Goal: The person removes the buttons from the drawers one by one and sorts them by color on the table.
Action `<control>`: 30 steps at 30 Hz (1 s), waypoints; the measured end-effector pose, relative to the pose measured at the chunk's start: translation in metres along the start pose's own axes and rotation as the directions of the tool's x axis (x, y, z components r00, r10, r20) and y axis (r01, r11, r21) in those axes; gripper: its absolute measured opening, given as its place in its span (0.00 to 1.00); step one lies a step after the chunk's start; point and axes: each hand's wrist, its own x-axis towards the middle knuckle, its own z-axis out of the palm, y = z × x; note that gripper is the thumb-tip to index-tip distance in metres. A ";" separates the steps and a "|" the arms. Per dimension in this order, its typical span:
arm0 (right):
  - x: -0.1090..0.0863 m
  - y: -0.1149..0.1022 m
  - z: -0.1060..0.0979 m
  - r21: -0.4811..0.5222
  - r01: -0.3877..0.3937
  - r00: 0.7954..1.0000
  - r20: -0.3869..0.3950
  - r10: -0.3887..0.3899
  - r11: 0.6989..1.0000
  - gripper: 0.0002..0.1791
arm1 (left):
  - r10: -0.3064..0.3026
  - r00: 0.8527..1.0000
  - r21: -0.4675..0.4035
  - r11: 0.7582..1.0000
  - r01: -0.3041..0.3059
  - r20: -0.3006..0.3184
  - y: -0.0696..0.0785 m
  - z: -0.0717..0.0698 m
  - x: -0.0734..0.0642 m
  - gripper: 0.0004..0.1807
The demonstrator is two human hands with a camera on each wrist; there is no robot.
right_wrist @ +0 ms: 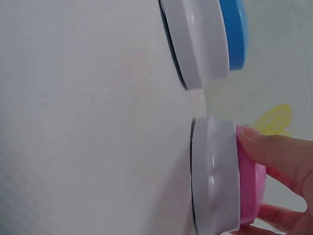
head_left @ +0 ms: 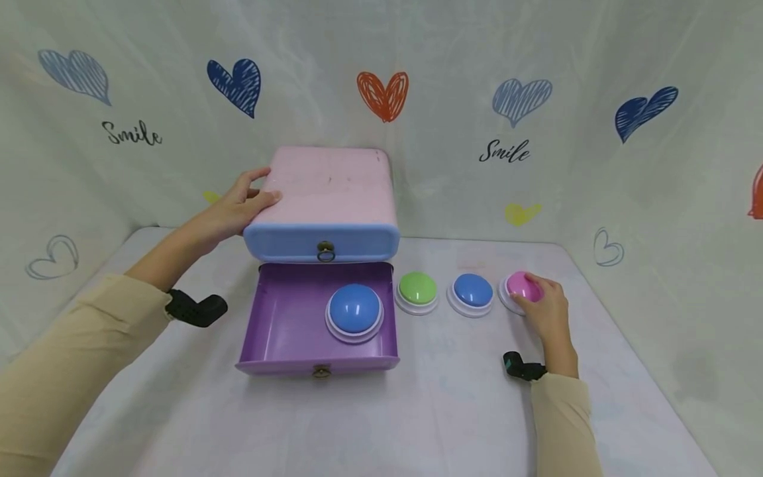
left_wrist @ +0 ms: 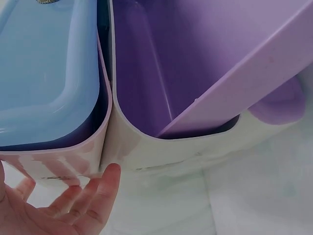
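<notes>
In the head view, my left hand (head_left: 237, 204) rests against the left side of a pink drawer box (head_left: 330, 182) with a light blue front. The left wrist view shows its fingers (left_wrist: 100, 198) fairly straight along the box's side. Below the blue front, a purple drawer (head_left: 286, 324) stands pulled out, with a large blue push button (head_left: 355, 309) inside. Far to the right, my right hand (head_left: 547, 315) holds a pink push button (head_left: 522, 285) on a white base. Thumb and fingers span its pink dome (right_wrist: 248, 191) in the right wrist view, and the base appears to sit on the table.
Right of the drawer, a green push button (head_left: 418, 289) and a smaller blue push button (head_left: 473, 291) stand in a row with the pink one. The white-covered table (head_left: 417, 424) meets a curtain (head_left: 441, 40) printed with hearts behind the box.
</notes>
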 end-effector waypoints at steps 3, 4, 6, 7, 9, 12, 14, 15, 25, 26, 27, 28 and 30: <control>0.002 0.001 0.001 -0.031 0.002 1.000 0.025 -0.001 1.000 0.31 | 0.000 1.000 0.000 1.000 0.000 -0.001 0.000 0.000 0.000 0.42; 0.002 0.001 0.001 -0.036 -0.003 0.999 0.037 0.004 0.999 0.31 | 0.001 1.000 -0.002 1.000 -0.001 -0.004 0.000 -0.001 0.000 0.42; 0.003 0.001 0.001 -0.043 -0.009 0.998 0.055 0.012 0.999 0.30 | 0.002 1.000 0.001 1.000 -0.002 -0.002 0.000 -0.001 0.000 0.42; 0.004 0.001 0.001 -0.047 -0.010 0.998 0.060 0.013 0.999 0.30 | 0.001 1.000 0.005 1.000 -0.001 0.001 0.000 -0.001 -0.001 0.42; 0.004 -0.001 0.000 -0.049 -0.025 0.997 0.071 0.028 0.998 0.30 | 0.002 1.000 0.008 1.000 -0.002 0.003 0.000 -0.001 -0.001 0.41; 0.003 -0.003 -0.001 -0.057 -0.037 0.996 0.078 0.041 0.998 0.30 | 0.000 1.000 0.010 1.000 0.000 0.002 0.000 -0.001 -0.001 0.41; 0.001 -0.005 -0.001 -0.060 -0.048 0.996 0.078 0.052 0.997 0.30 | 0.000 1.000 0.006 1.000 0.000 -0.003 0.001 0.001 -0.001 0.41; 0.000 -0.005 -0.002 -0.060 -0.049 0.996 0.075 0.053 0.997 0.30 | -0.003 1.000 0.003 1.000 0.003 -0.006 0.001 0.001 0.000 0.41; -0.002 -0.008 0.001 -0.038 -0.114 0.990 0.077 0.116 0.993 0.31 | -0.013 1.000 0.015 1.000 0.013 -0.006 0.001 0.001 0.001 0.41; -0.002 -0.009 0.001 -0.038 -0.122 0.989 0.079 0.125 0.992 0.31 | -0.010 1.000 0.011 1.000 0.010 -0.002 0.000 0.001 0.000 0.41; -0.002 -0.009 0.002 -0.039 -0.127 0.989 0.076 0.129 0.991 0.31 | -0.008 1.000 0.010 1.000 0.008 0.000 0.000 0.001 0.000 0.41; -0.002 -0.009 0.003 -0.041 -0.127 0.989 0.072 0.130 0.991 0.31 | -0.007 1.000 0.011 1.000 0.007 0.000 0.000 0.000 0.000 0.41; -0.002 -0.010 0.004 -0.044 -0.128 0.990 0.060 0.131 0.991 0.31 | -0.007 1.000 0.009 1.000 0.007 0.002 0.000 0.000 0.000 0.41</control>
